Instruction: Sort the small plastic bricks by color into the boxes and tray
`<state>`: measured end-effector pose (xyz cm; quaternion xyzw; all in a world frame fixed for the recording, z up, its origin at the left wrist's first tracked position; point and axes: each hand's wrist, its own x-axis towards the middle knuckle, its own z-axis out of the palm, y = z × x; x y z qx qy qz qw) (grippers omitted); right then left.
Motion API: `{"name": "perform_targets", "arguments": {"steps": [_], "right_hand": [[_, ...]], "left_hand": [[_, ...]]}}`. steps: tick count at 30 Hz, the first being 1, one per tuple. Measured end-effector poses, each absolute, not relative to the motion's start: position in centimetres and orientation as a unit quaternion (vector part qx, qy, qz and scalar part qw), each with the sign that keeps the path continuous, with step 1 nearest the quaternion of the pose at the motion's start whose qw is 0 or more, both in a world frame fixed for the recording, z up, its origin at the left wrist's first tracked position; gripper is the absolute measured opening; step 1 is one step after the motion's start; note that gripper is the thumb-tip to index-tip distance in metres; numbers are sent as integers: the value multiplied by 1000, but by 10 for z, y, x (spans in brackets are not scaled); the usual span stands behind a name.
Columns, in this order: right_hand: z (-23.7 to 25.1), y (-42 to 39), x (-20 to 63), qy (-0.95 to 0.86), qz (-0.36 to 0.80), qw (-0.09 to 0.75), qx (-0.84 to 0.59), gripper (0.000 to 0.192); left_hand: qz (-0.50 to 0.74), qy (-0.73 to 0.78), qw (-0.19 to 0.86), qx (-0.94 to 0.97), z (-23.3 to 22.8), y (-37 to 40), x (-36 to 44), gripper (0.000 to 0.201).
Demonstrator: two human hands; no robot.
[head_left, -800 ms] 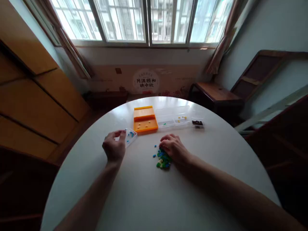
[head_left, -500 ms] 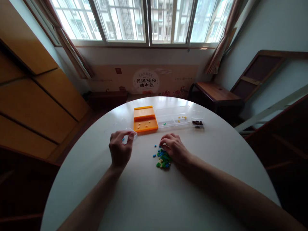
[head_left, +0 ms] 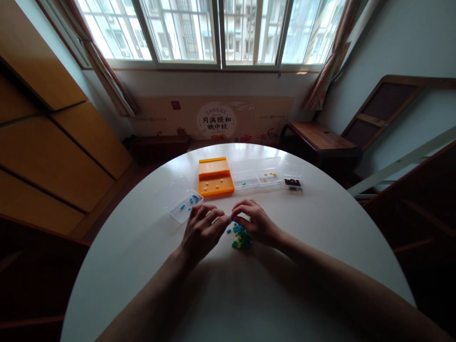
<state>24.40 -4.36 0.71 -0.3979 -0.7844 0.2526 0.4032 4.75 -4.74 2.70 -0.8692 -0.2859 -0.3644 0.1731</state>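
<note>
My left hand (head_left: 205,227) reaches in from the left, fingers bent and close together, its tips meeting those of my right hand; anything in them is hidden. My right hand (head_left: 258,222) pinches a small blue piece (head_left: 231,218) between thumb and forefinger, just above a pile. Blue, green and pale yellow toy pieces make up this pile (head_left: 242,236), partly covered by my right hand. One loose blue piece (head_left: 228,231) lies just left of it. Behind my left hand stands an open clear plastic box (head_left: 175,213) with several blue pieces inside.
An orange tray (head_left: 216,192) with several pale pieces stands at the back of the white round table (head_left: 142,266). Beside it, an open clear box (head_left: 245,180) holds a green piece and several yellow ones. Further right, a small clear box contains dark brown pieces (head_left: 292,182).
My left hand has moved right and nearer, from the clear box to beside the pile, uncovering the blue pieces. My right hand has shifted slightly left with its fingertips on a blue piece.
</note>
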Motion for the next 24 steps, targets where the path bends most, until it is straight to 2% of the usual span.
{"name": "perform_targets", "arguments": {"steps": [15, 20, 24], "right_hand": [[9, -46, 242, -764, 265, 414, -418, 11], [3, -41, 250, -769, 218, 386, -460, 15], [-4, -37, 258, -804, 202, 327, -454, 22]], "left_hand": [[-380, -286, 143, -868, 26, -48, 46, 9], [-436, -401, 164, -789, 19, -35, 34, 2], [-471, -514, 170, -697, 14, -21, 20, 13]]}}
